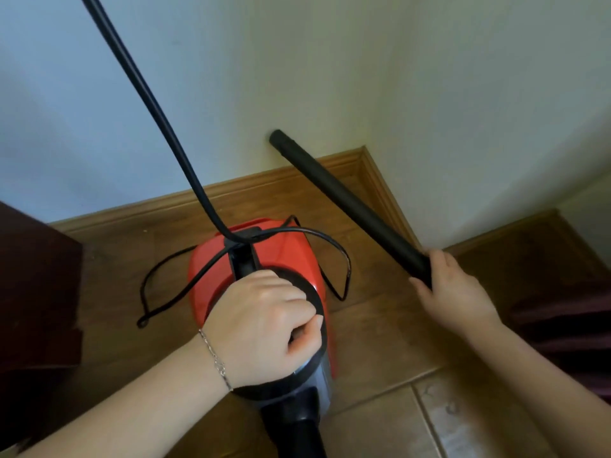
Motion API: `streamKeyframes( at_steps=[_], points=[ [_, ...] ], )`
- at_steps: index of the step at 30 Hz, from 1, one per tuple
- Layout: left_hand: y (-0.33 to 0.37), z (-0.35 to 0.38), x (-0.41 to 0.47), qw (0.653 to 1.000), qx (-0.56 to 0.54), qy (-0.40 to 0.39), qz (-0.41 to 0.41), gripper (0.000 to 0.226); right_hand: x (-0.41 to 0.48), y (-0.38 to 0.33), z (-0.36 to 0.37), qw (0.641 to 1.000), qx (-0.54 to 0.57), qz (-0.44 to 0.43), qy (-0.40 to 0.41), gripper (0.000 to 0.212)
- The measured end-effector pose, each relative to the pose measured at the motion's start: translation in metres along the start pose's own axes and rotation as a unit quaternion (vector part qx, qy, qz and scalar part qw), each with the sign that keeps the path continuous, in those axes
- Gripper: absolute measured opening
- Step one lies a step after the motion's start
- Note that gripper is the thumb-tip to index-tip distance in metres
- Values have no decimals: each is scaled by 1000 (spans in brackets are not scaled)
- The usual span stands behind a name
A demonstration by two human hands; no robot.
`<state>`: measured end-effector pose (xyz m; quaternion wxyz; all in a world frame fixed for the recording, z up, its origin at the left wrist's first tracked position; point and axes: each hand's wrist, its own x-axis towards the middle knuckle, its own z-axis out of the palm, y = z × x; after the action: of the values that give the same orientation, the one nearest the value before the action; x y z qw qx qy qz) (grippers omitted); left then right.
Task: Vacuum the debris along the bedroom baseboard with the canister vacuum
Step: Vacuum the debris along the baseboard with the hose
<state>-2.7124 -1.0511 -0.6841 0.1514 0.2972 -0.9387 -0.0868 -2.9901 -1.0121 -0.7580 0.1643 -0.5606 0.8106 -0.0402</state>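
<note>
Head view: left grip clenched round the black handle of the red canister vacuum near the wooden baseboard, right grip grasping the lower end of the black wand, tip raised toward the wall

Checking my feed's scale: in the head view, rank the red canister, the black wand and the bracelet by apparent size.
1. red canister: biggest area, though the left hand covers part.
2. black wand: long but thin.
3. bracelet: smallest by far.
</note>
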Motion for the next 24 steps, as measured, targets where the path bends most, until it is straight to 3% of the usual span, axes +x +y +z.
streamKeyframes(
  at_steps=[5,9,14,17,19,21,22,24],
  points=[
    [2,-3,4,1000,-14,12,-1,38,-16,-10,-36,999,52,1,-12,41],
    [1,-4,4,999,-43,27,-4,38,-26,-31,-54,995,82,-54,-29,53],
    [-2,-5,-2,992,-113,48,7,35,-22,-64,-66,992,95,-66,-51,47],
    [-12,-23,-14,975,-177,132,0,38,-23,-76,-67,994,77,-63,-40,44],
    [-27,-40,-22,938,-233,241,-89,37,-23,-84,-67,994,84,-65,-28,46],
    [-45,-51,-23,865,-294,317,-257,34,-20,-92,-69,993,101,-65,-17,49],
    [-55,-52,-19,835,-299,309,-342,34,-18,-97,-69,992,107,-65,-15,50],
    [-78,-42,-11,831,-277,197,-441,30,-13,-107,-68,991,108,-72,-23,49]
  ],
)
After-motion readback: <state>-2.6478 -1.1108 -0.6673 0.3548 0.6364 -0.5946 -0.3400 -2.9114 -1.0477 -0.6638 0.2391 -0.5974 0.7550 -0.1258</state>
